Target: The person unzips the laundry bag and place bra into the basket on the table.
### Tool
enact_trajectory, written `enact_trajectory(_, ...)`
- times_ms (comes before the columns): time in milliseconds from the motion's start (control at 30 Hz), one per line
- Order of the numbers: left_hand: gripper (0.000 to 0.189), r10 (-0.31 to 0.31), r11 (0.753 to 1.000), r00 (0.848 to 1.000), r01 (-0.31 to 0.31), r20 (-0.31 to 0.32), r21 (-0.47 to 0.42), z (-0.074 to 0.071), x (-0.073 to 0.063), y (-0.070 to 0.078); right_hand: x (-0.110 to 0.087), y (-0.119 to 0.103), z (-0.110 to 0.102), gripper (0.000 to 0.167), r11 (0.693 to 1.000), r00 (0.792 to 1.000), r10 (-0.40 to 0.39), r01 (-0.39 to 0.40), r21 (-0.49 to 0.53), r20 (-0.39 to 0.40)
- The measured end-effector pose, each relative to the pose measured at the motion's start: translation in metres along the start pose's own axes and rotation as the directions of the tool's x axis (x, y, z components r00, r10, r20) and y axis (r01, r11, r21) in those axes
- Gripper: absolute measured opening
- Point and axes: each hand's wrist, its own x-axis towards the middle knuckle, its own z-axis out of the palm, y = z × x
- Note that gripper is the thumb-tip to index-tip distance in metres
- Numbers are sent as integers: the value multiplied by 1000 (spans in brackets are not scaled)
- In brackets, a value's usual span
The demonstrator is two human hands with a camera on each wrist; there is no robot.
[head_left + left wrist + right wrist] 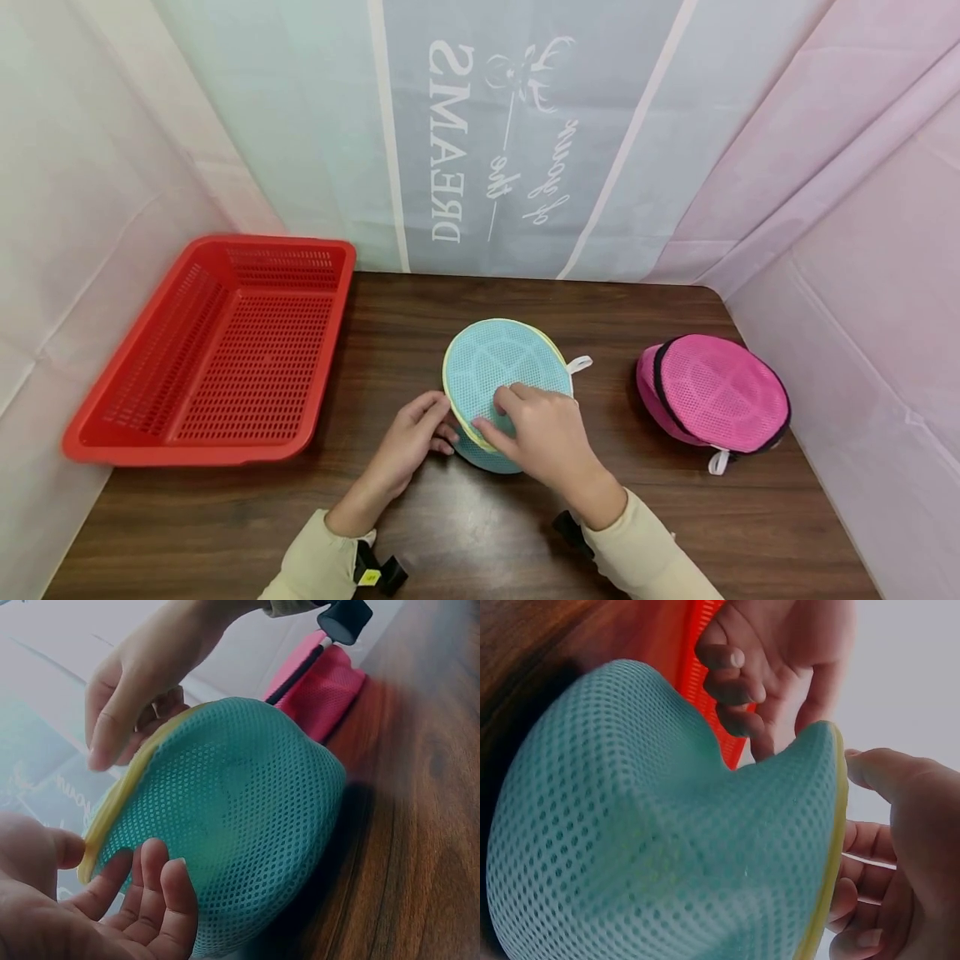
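A round light-blue mesh laundry bag (pixel 487 358) with a yellow edge stands on the table between both hands, its white loop (pixel 580 364) sticking out at the right. My left hand (pixel 411 437) pinches the bag's left edge; in the left wrist view the thumb lies on the yellow rim (pixel 112 802) and the index finger on the mesh side. Over the front part of the lid is my right hand (pixel 551 433), its fingers loosely bent and thumb apart from them. The right wrist view shows the mesh side (pixel 630 825) dented inward near the left hand.
To the left stands a large red plastic basket (pixel 336 333) with slotted walls. A pink mesh laundry bag (pixel 720 387) with black trim and a white loop sits at the right of the brown wooden table (pixel 405 325). Printed cloth (pixel 300 125) hangs behind.
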Motion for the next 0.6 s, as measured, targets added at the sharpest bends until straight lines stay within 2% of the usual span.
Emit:
enact_trajectory(333,28,19,999,999,-21,46,40,-1,-2,-4,-3,-3,7,41,1000,999,-12,13,-24,35)
enact_trajectory(600,26,14,999,996,-11,91,-33,1,-2,-6,-4,-5,11,32,999,998,-51,51,-10,24)
